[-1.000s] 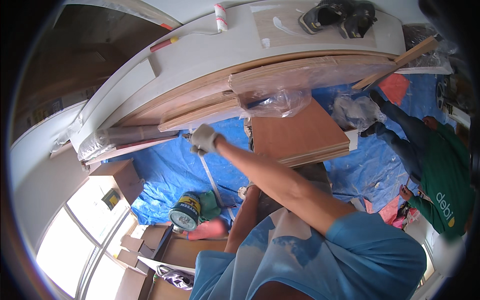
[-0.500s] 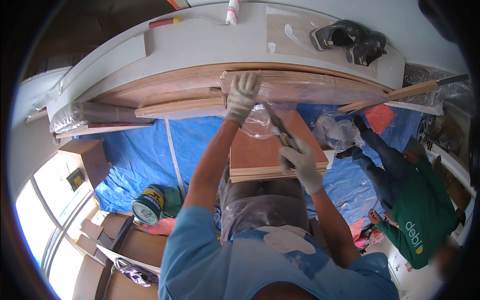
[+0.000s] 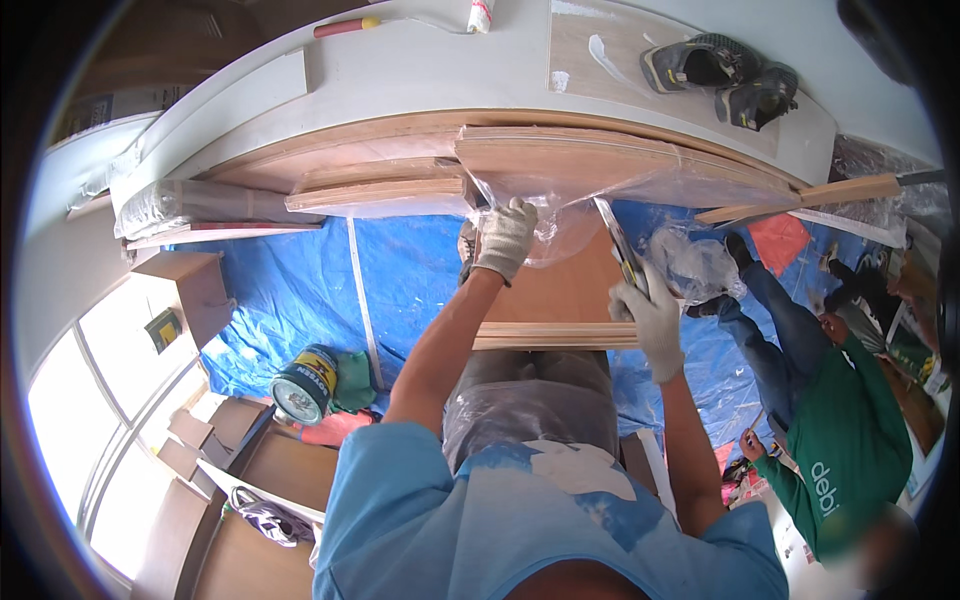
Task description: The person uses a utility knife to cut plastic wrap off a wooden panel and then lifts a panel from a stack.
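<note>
My gloved left hand (image 3: 507,238) is closed on clear plastic film (image 3: 555,228) at the near edge of a stack of wooden panels (image 3: 570,155). The film stretches from the stack across to the right. Held in my gloved right hand (image 3: 650,318) is a long, narrow-bladed tool (image 3: 620,243) with a black and yellow handle. Its blade points up toward the film, by the stack's edge. Below both hands lies a second stack of reddish-brown panels (image 3: 560,295), close to my legs.
A blue tarp (image 3: 310,270) covers the floor. At left stands a paint bucket (image 3: 305,385). Black shoes (image 3: 700,65) and a paint roller (image 3: 480,15) rest on the far white surface. A co-worker in a green top (image 3: 850,420) is at right, near crumpled plastic (image 3: 690,262).
My left hand has come off the top of the far panels, down and right, pulling the film loose from them. My right hand and the tool have moved right.
</note>
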Motion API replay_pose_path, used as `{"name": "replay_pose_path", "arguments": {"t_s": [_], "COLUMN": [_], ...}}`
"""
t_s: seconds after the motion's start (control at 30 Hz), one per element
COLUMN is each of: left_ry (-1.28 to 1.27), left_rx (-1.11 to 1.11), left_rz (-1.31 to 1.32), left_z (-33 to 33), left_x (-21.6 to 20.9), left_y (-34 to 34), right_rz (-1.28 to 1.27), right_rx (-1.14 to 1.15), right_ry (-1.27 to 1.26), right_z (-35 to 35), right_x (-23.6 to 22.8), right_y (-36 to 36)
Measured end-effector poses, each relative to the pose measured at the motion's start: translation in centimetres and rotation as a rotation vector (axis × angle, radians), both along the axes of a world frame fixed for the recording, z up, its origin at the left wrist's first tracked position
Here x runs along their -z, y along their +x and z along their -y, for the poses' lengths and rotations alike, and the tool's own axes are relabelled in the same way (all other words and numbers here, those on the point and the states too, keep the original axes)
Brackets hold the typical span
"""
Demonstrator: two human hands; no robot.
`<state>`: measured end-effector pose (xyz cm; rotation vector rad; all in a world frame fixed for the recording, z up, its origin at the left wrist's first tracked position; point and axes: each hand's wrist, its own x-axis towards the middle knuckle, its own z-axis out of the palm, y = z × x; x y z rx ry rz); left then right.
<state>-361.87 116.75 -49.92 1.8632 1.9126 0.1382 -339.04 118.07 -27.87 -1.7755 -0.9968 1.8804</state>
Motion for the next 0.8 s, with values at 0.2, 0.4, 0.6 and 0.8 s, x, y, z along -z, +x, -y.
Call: {"name": "replay_pose_path", "arguments": {"t_s": [0.2, 0.4, 0.6, 0.8], "left_ry": [-0.048, -0.077, -0.058, -0.194], "left_rx": [0.133, 0.221, 0.229, 0.264], "left_rz": [0.019, 0.045, 0.043, 0.108], "left_z": [2.0, 1.7, 2.3, 5.0], "left_x": [3.7, 3.9, 2.8, 4.2], "left_y": [-0.6, 0.0, 0.9, 2.4], "right_rz": [0.54, 0.695, 0.978, 1.189], "right_rx": [-0.741, -1.242, -1.572, -1.862], "right_ry": [0.905, 0.891, 0.729, 0.353], "right_z": [-6.0, -17.1, -24.7, -24.8], "right_x": [6.1, 9.6, 7.4, 5.2], "right_y": [-0.4, 8.1, 13.4, 17.4]}}
